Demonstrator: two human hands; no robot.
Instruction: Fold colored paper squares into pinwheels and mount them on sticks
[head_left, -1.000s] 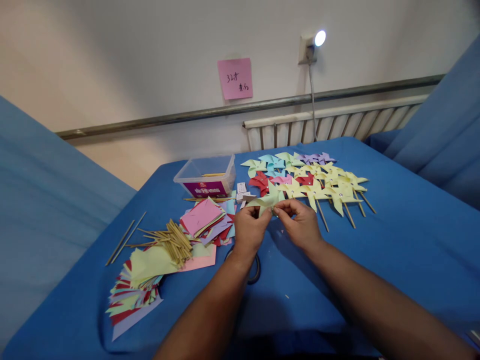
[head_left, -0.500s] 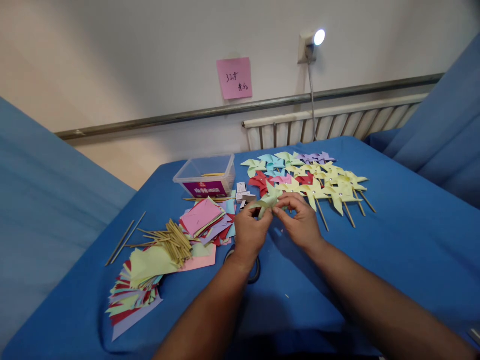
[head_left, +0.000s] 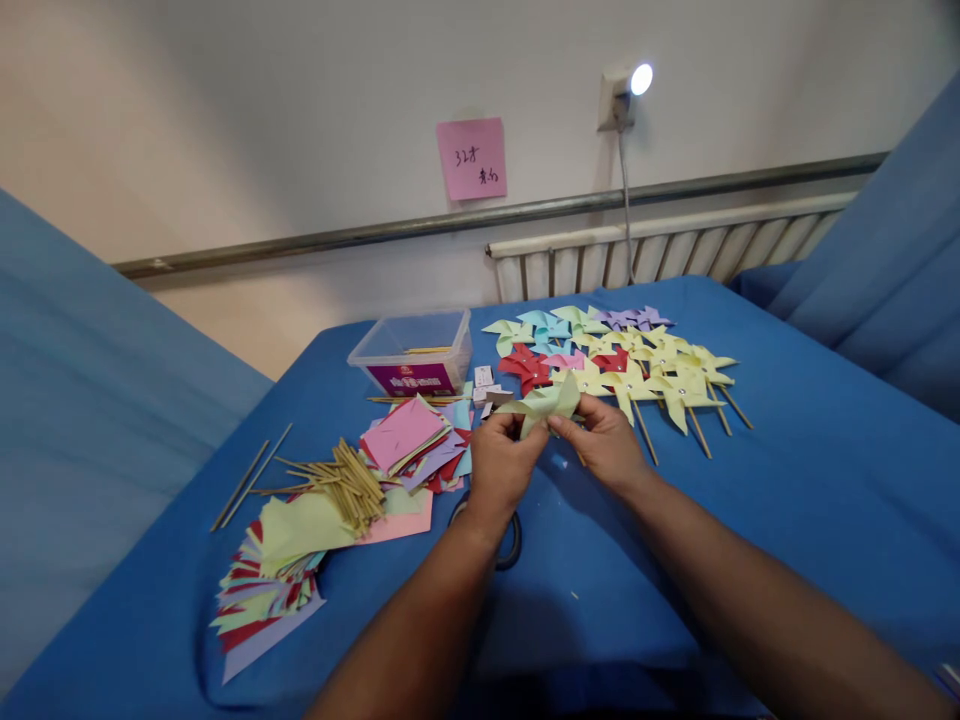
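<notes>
two bare hands meet above a blue table. the left hand and right hand both pinch a pale green paper pinwheel between fingertips, held just in front of a spread of finished pinwheels. wooden sticks and coloured paper squares lie to the left.

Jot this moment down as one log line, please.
left hand: pinching pale green paper pinwheel | right hand: pinching same pinwheel | behind: finished paper pinwheels on wooden sticks | surface: blue cloth table
</notes>
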